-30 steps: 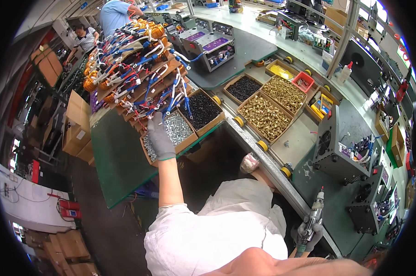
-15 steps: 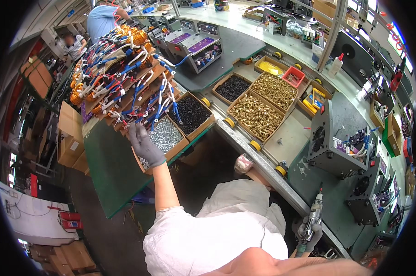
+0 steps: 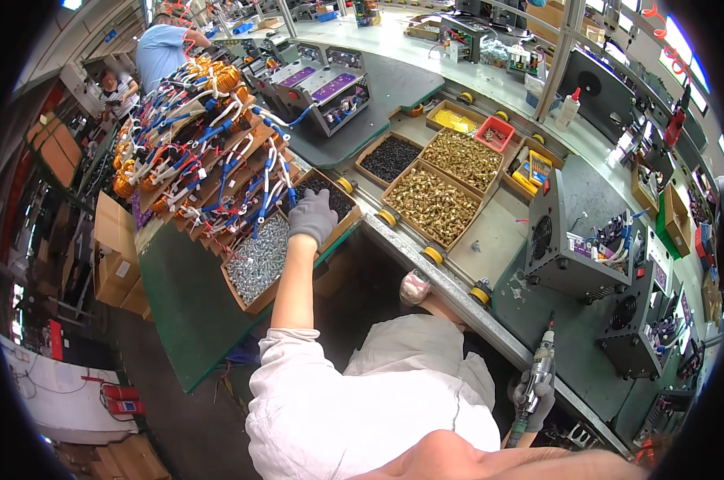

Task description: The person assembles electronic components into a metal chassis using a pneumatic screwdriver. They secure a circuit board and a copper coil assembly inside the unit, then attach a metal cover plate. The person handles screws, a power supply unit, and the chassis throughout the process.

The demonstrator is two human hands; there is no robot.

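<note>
My left hand [image 3: 312,218], in a grey glove, reaches over the box of black screws [image 3: 342,202]. Its fingers are apart, with the tips at the dark screws; nothing shows in them. Just nearer lies a cardboard box of silver screws [image 3: 258,260]. A stack of wired parts with orange coils [image 3: 210,152] and blue and white cables stands left of the hand. Low on the right, my gloved right hand [image 3: 543,404] is closed around a power screwdriver [image 3: 543,364], its bit pointing away from me.
Boxes of brass fasteners [image 3: 434,200] and a red tray [image 3: 495,134] sit beyond a metal rail [image 3: 450,284] with yellow rollers. Grey fan-fitted housings [image 3: 574,248] stand at right. Another open housing [image 3: 330,88] is at the back. A person in blue [image 3: 160,56] works far left.
My left hand has moved right and away, from the silver screws to the black screws. My right hand keeps its hold on the screwdriver. The whole view has shifted slightly.
</note>
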